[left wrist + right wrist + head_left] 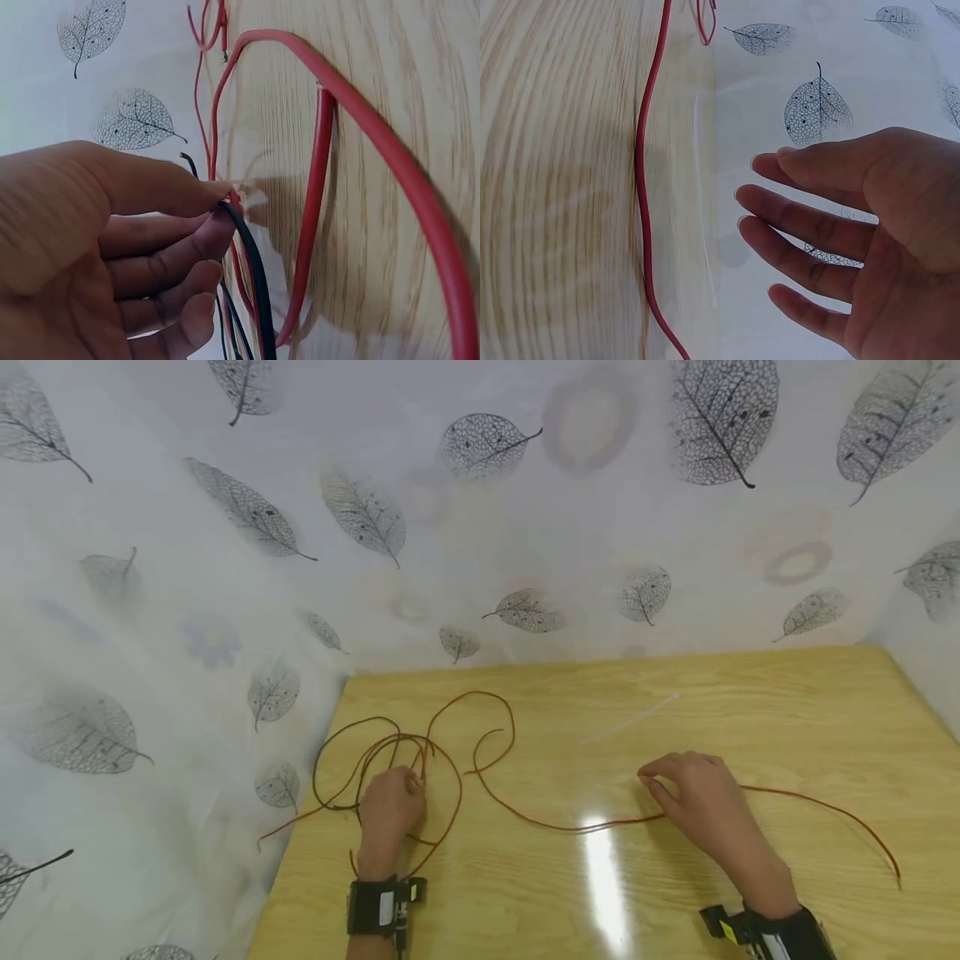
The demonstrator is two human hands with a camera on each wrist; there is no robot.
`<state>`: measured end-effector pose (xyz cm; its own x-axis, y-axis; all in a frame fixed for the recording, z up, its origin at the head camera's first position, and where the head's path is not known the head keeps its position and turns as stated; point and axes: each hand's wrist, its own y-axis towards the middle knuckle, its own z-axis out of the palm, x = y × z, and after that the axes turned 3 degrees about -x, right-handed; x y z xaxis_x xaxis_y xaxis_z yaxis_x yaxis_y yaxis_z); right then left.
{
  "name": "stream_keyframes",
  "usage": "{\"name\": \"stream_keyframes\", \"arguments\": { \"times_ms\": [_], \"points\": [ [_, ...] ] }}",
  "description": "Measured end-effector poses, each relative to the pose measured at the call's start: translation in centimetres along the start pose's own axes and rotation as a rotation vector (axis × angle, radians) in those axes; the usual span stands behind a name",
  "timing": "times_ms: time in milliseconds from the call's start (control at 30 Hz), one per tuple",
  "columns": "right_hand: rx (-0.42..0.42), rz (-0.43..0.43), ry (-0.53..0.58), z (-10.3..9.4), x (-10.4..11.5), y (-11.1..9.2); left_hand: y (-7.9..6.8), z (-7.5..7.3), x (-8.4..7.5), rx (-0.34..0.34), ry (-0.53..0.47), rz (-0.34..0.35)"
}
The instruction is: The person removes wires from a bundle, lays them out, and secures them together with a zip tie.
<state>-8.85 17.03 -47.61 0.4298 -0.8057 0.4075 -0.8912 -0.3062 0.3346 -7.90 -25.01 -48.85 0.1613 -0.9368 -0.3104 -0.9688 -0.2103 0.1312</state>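
Note:
My left hand (392, 806) is at the left of the table, over a loose tangle of red and black wires. Its thumb and forefinger pinch a black wire (259, 274) together with red wire beside it, while the other fingers curl loosely. Thick red wire (375, 127) arches past the fingertips in the left wrist view. On the right, my right hand (705, 806) hovers above a long red wire (825, 802) that runs under it across the table. Nothing sits between its relaxed fingers (810, 217), which are apart from the wire in the right wrist view.
A thin, clear-white strip (630, 720) lies on the wooden table (810, 710) behind the hands. Leaf-patterned sheeting (420, 593) rises along the table's back and sides. One red wire end hangs past the left edge.

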Motion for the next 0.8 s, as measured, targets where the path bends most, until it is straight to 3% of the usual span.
{"name": "stream_keyframes", "arguments": {
  "times_ms": [167,300,600,800],
  "points": [
    [-0.031,-0.106,0.013,0.8,2.0,0.8,-0.4,-1.0,-0.1,-0.067,-0.012,-0.014],
    [-0.059,-0.215,0.054,2.0,4.4,2.3,-0.9,-1.8,-1.2,-0.079,-0.048,0.050],
    [0.006,-0.379,0.069,5.5,9.5,5.6,-2.4,-1.8,-5.7,-0.088,-0.044,0.412],
    [0.058,-0.424,0.045,7.7,12.8,6.5,-3.1,-1.3,-7.4,-0.056,-0.040,0.497]
  ]
}}
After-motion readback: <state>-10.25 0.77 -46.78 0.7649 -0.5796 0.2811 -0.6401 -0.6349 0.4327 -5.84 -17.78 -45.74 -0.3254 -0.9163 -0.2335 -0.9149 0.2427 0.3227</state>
